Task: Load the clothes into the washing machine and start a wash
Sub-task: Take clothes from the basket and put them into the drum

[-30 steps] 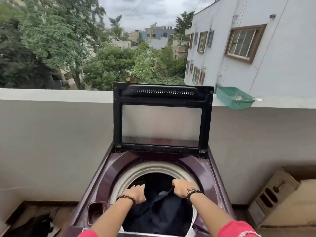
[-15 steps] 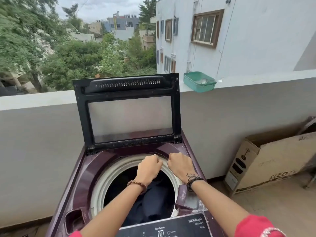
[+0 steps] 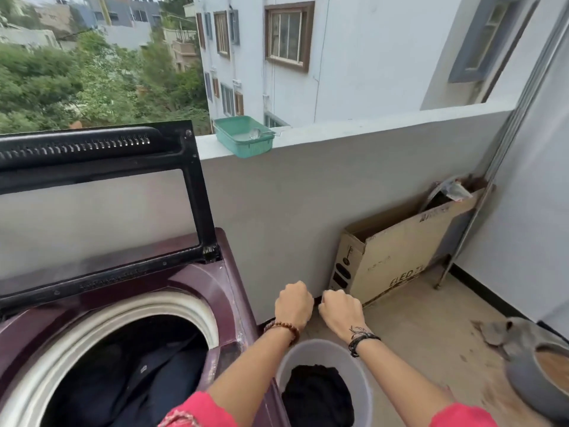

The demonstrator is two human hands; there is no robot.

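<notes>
The maroon top-load washing machine (image 3: 200, 278) fills the left side, its black-framed lid (image 3: 92, 211) standing upright. Dark clothes (image 3: 129, 380) lie in its drum. Right of the machine a white bucket (image 3: 363, 392) stands on the floor with more dark clothes (image 3: 317, 392) in it. My left hand (image 3: 292, 305) and my right hand (image 3: 340, 311) hover side by side above the bucket's far rim, past the machine's right edge. Both have the fingers curled under and hold nothing.
A green plastic tray (image 3: 243, 135) sits on the balcony parapet (image 3: 308, 211) behind the machine. A cardboard box (image 3: 397, 257) leans against the wall at the right, beside a metal pole (image 3: 468, 235). A grey pot (image 3: 535, 365) stands at the far right.
Both hands have left the drum opening and moved right, over the bucket. My view has swung right, bringing the bucket, box and pot into sight.
</notes>
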